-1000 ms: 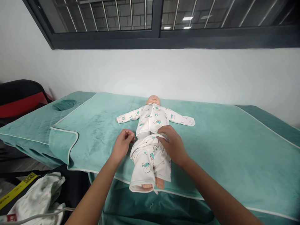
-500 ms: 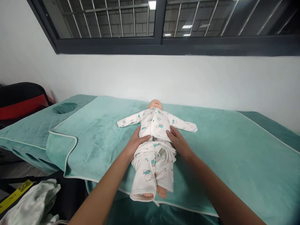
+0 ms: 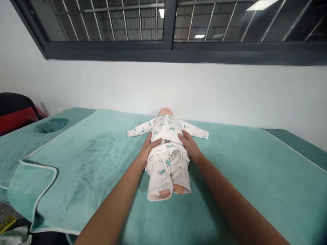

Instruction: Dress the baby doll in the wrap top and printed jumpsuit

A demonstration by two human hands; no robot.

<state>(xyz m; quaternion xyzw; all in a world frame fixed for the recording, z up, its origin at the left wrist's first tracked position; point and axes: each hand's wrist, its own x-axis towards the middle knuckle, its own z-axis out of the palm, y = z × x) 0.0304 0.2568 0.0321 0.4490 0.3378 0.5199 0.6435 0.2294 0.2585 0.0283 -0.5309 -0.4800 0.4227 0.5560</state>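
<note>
Nearest me, at the lower left, a pale cloth (image 3: pixel 16 236) and a yellow label (image 3: pixel 7 224) are cut off by the frame edge. A teal velvet sheet (image 3: pixel 89 170) covers the couch beyond them. The baby doll (image 3: pixel 165 193) lies on its back on this sheet, mid-frame, feet toward me, toes showing at both cuffs of the printed trousers (image 3: pixel 161 170). The trousers are bunched around the hips, and a pale strip shows between them and the hem of the snap-front jacket (image 3: pixel 171 127).

My left hand (image 3: pixel 149 148) and right hand (image 3: pixel 191 146) clasp the doll's two sides at the waist, thumbs over the jacket front, fingers curved round the flanks and partly hidden. Thumb and fingers stand apart by the depth of the body between them; I cannot tell how hard they press. The step in hand I judge to be steadying or positioning the doll by its trunk; any move from here calls for level, equal support, without dragging the hem.

Farther off, the sleeves lie spread outward, the head (image 3: pixel 165 111) is near the white wall (image 3: pixel 230 92), and a dark-framed window (image 3: pixel 153 52) is above.
</note>
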